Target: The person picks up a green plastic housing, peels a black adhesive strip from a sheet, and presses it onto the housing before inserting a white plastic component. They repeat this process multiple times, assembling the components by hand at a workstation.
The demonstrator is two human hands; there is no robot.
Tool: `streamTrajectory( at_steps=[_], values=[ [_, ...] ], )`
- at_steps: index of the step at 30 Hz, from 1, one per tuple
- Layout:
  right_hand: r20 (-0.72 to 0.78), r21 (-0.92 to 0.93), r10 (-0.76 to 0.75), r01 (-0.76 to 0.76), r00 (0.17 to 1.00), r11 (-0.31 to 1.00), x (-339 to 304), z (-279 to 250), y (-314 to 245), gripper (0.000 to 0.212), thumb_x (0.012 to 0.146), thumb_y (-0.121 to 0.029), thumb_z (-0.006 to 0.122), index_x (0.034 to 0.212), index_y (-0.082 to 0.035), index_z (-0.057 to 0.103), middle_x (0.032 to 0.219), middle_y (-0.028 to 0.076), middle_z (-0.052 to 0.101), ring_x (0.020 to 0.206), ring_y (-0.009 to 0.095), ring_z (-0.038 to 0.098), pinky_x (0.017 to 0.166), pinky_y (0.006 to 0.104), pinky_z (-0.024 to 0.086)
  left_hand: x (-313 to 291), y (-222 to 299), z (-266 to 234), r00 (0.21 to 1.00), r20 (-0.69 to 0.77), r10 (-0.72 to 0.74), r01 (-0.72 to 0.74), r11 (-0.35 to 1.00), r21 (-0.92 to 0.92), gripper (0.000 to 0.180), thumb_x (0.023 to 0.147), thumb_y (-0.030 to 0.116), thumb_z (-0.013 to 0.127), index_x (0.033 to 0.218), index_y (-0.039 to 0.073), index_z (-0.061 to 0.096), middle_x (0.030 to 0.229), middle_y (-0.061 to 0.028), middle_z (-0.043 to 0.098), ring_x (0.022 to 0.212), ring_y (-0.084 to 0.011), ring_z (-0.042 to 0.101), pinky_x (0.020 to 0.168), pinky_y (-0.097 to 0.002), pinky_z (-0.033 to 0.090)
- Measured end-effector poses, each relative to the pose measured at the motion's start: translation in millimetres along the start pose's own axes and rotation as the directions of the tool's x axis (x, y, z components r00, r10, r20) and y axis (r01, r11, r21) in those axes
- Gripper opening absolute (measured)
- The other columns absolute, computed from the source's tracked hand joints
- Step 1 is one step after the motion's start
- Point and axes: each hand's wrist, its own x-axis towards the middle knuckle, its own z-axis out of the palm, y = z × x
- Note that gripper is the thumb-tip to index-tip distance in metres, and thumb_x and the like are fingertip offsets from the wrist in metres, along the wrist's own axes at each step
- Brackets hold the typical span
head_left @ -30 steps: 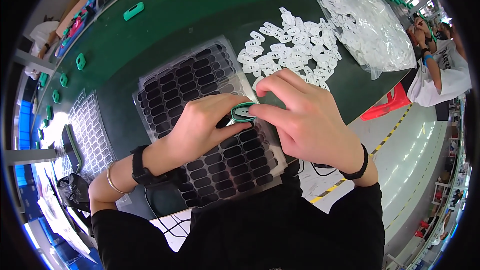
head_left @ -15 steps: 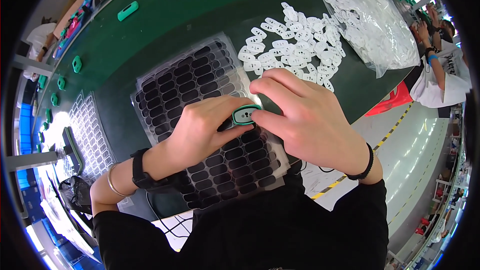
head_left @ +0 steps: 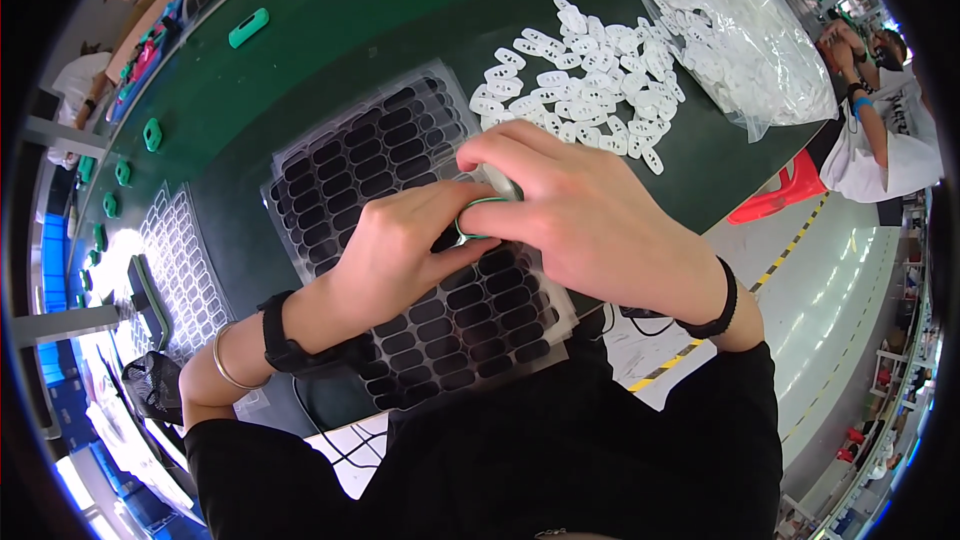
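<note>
1. Above glossy sheets (head_left: 380,150) of black rounded cells on a green desk (head_left: 330,50), the left hand (head_left: 395,240) pinches a green oval case (head_left: 461,223).
2. The right hand (head_left: 600,210) curls over the case, hiding most of it; whether it grips cannot be told.
3. White oval plates (head_left: 595,80), dark-dotted, lie heaped beside a crinkled clear bag (head_left: 745,50).
4. Dark print on a co-worker's white shirt (head_left: 868,162) is too blurred to read.
</note>
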Motion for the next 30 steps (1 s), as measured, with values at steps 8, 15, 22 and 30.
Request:
streamTrajectory(
  at_steps=[8, 15, 22, 30],
  values=[
    [-0.230, 0.131, 0.284, -0.259, 0.931, 0.957, -19.3, -7.1, 5.7, 0.029, 0.070, 0.005, 0.063, 0.095, -0.008, 0.065, 0.109, 0.009, 0.056, 0.094, 0.024, 0.060, 0.070, 0.0310, 0.052, 49.1, -40.2, -45.0, 0.972, 0.010, -0.236, 0.236, 0.972, 0.010, 0.028, 0.073, 0.014, 0.066, 0.095, 0.003, 0.052, 0.081, -0.0125, 0.055, 0.074, -0.0239, 0.056, 0.069, -0.0332, 0.046],
    [0.008, 0.067, 0.355, -0.355, 0.935, 0.933, -34.2, 39.5, -14.6, 0.021, 0.073, -0.013, 0.069, 0.091, -0.007, 0.060, 0.084, 0.005, 0.055, 0.080, 0.023, 0.058, 0.059, 0.0335, 0.048, 126.8, -231.0, -130.4, 0.762, -0.242, -0.600, 0.517, 0.790, -0.329, 0.040, 0.083, 0.028, 0.069, 0.114, 0.005, 0.058, 0.108, -0.0078, 0.055, 0.092, -0.0148, 0.059, 0.073, -0.0269, 0.055],
    [0.206, 0.140, 0.328, -0.359, 0.922, 0.923, -24.4, 42.6, -9.1, 0.016, 0.076, -0.016, 0.066, 0.082, -0.006, 0.056, 0.084, 0.009, 0.058, 0.081, 0.027, 0.060, 0.061, 0.0389, 0.049, 95.5, -332.5, -148.5, 0.597, -0.458, -0.658, 0.668, 0.724, -0.170, 0.046, 0.076, 0.034, 0.075, 0.106, 0.003, 0.063, 0.102, -0.0106, 0.064, 0.094, -0.0166, 0.061, 0.063, -0.0286, 0.057],
    [0.112, 0.053, 0.367, -0.374, 0.923, 0.926, -40.6, 48.2, -12.9, 0.027, 0.079, -0.020, 0.065, 0.096, -0.005, 0.051, 0.088, 0.008, 0.054, 0.084, 0.023, 0.059, 0.057, 0.0336, 0.050, 132.1, -191.2, -125.6, 0.933, -0.284, -0.222, 0.343, 0.789, 0.510, 0.054, 0.076, 0.023, 0.071, 0.124, 0.012, 0.048, 0.119, -0.0189, 0.048, 0.115, -0.0377, 0.044, 0.095, -0.0437, 0.039]
  ],
)
